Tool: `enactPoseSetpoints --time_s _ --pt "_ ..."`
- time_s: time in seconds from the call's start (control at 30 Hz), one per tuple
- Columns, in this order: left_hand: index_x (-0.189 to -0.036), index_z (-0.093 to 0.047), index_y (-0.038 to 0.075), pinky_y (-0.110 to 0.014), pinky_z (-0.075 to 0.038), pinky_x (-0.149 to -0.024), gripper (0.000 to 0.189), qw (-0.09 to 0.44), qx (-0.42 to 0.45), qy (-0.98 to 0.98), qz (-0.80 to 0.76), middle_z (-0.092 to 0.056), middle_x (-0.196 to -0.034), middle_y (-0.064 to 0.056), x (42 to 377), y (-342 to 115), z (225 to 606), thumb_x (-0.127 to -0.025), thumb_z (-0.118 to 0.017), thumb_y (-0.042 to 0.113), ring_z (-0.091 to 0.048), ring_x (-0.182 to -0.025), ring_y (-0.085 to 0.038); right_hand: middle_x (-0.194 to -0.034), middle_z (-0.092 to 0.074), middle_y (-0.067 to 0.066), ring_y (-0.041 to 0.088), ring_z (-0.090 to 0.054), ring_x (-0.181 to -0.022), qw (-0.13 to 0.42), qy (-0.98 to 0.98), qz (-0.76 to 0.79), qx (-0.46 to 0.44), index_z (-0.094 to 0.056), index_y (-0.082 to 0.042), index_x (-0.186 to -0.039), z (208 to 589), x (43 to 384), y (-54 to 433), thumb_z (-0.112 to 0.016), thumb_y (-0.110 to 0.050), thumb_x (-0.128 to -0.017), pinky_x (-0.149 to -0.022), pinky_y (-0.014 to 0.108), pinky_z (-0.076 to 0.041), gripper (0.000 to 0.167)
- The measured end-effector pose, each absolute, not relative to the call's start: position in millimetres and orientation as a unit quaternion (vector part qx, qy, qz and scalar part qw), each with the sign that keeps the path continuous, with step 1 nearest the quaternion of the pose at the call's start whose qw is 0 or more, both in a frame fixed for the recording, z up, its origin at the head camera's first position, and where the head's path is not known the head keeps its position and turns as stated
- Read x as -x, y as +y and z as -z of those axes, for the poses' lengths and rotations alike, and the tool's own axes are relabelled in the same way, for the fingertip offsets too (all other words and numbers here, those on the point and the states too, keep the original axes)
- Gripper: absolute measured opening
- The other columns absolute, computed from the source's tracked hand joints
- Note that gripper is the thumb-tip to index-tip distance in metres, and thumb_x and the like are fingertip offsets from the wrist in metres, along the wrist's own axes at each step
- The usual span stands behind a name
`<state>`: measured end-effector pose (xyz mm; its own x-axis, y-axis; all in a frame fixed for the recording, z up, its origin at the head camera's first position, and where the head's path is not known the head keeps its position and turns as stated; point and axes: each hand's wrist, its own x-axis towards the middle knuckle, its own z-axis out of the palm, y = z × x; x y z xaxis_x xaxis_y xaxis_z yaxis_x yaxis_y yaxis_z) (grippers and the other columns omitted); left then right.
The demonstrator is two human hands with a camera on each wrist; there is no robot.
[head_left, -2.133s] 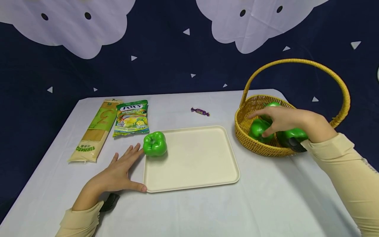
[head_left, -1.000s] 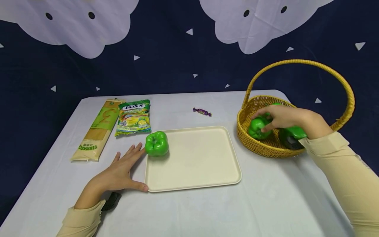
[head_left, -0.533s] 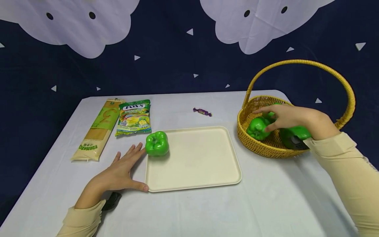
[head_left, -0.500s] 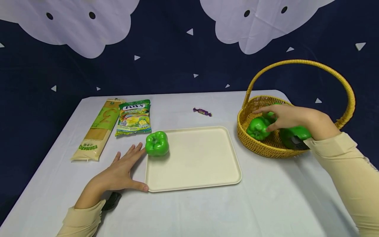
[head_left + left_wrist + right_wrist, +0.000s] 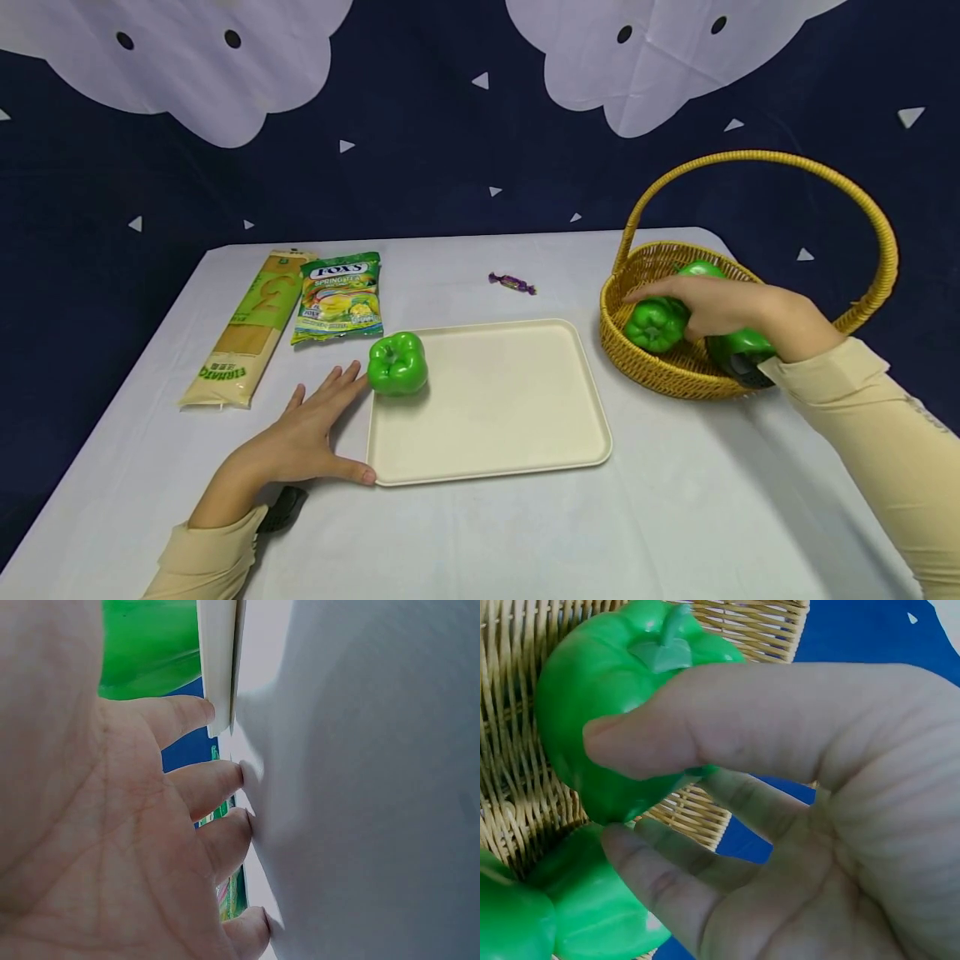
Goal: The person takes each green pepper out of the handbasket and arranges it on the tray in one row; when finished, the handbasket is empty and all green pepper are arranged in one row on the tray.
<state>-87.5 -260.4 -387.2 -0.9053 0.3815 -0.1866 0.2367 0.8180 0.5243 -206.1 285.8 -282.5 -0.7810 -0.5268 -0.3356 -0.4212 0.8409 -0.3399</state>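
Looks like an indoor staged recording corner; home or studio, can't tell. Dark-blue backdrop with big pale clouds and small white triangles fills the view behind a white-covered tabletop. Items sit spread out like props: wicker basket, cream tray, candy bag, long food packet. Black devices at both wrists fit a recording setup.

The right hand curves over a glossy green bell pepper in a round yellow wicker basket; the left hand rests against a rectangular cream tray bearing a second green bell pepper.
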Motion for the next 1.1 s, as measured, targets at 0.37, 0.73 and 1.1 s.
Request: enactPoseSetpoints --time_s 0.37,0.73,1.1 --pt "-0.169 -0.033 0.013 -0.087 0.001 -0.122 0.139 0.141 -0.165 0.943 -0.252 -0.017 -0.179 -0.022 88 -260 388 -0.059 -0.095 0.072 -0.009 -0.166 -0.052 -0.149 -0.062 0.024 0.038 -0.063 -0.128 0.208 0.94 0.11 0.249 -0.06 -0.013 -0.152 286 208 287 -0.073 0.023 -0.067 -0.101 0.053 -0.057 0.094" --pt "-0.169 -0.033 0.013 -0.087 0.0 -0.121 0.139 0.145 -0.169 0.942 -0.251 -0.017 -0.179 -0.022 88 -259 390 -0.06 -0.094 0.074 -0.009 -0.166 -0.052 -0.139 -0.067 0.018 0.031 -0.065 -0.116 0.2 0.941 0.119 0.246 -0.061 -0.015 -0.15 287 205 293 -0.086 0.009 -0.072 -0.096 0.048 -0.057 0.085" --pt "-0.169 -0.034 0.011 -0.087 0.001 -0.121 0.14 0.143 -0.165 0.944 -0.25 -0.017 -0.179 -0.022 88 -260 389 -0.059 -0.095 0.073 -0.009 -0.166 -0.053 -0.143 -0.065 0.02 0.036 -0.066 -0.124 0.182 0.945 0.123 0.241 -0.054 -0.016 -0.154 279 203 298 -0.094 -0.024 -0.083 -0.102 0.058 -0.056 0.082"
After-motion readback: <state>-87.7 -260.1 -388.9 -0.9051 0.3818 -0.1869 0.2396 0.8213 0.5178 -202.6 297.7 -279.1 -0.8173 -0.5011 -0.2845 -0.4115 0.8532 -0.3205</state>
